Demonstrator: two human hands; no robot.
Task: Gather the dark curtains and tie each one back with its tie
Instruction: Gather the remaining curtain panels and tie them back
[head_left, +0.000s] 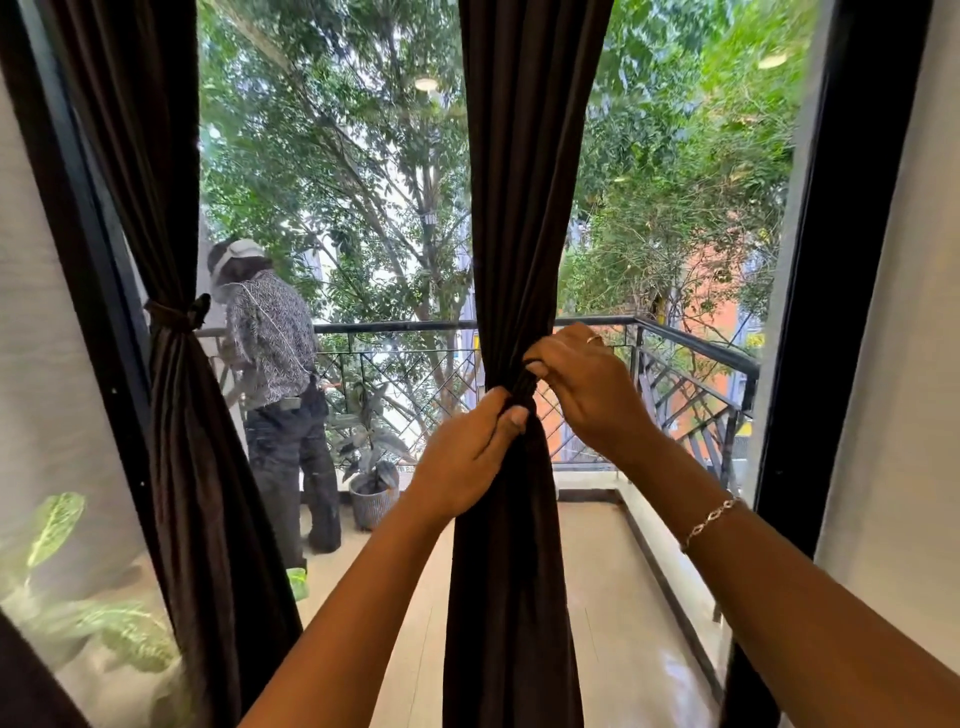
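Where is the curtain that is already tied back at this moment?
In the head view, the tied curtain hangs at the left of the window, against the black frame, left of the middle curtain that the left hand and right hand grip.

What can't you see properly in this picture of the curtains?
- Head view: the dark fabric tie around the middle dark brown fabric curtain is mostly covered by the left hand and right hand; knotted or not, cannot tell.
- Head view: tops and hems of that curtain and the tied dark curtain at the left are cut off by the picture's edges.
- Head view: the person on the balcony faces away, hiding what they handle.
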